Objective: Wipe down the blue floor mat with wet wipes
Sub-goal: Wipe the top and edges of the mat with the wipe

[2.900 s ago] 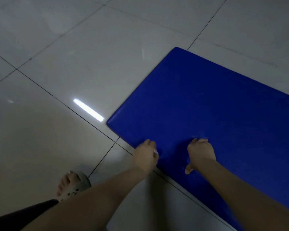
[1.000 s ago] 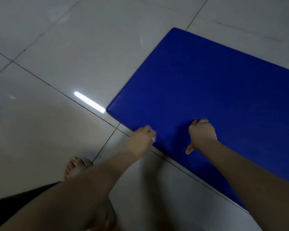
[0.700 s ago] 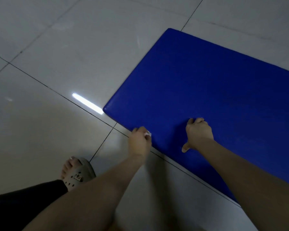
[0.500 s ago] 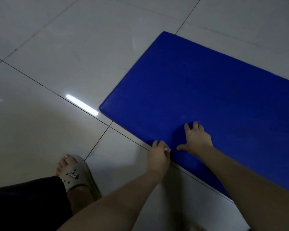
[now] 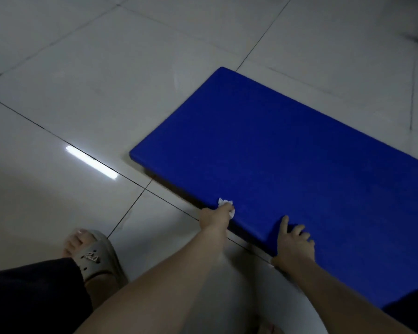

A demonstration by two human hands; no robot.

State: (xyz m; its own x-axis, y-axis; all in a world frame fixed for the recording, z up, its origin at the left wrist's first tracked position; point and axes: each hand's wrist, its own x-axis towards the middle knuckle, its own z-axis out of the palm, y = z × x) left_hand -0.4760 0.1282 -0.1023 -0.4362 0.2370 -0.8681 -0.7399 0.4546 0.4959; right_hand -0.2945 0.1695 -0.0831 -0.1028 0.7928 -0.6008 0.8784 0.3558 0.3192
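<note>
Our left hand point(image 5: 215, 216) grips the wet wipe point(image 5: 225, 203) on the blue mat point(image 5: 287, 165); right hand point(image 5: 293, 243), flat beside it, should brace while we press evenly.

One blue mat point(image 5: 287, 165) down there, just the one. One wipe point(image 5: 225, 203), a single white wad. Two hands in shot: left hand point(image 5: 215, 216), right hand point(image 5: 293, 242), and two bare forearms point(image 5: 179, 285) behind them. One sandal point(image 5: 94, 255), one foot point(image 5: 79, 239) in it. One dark trouser leg point(image 5: 34, 292). One bright streak point(image 5: 91, 161) of light glinting on the tiled floor point(image 5: 106, 68).
</note>
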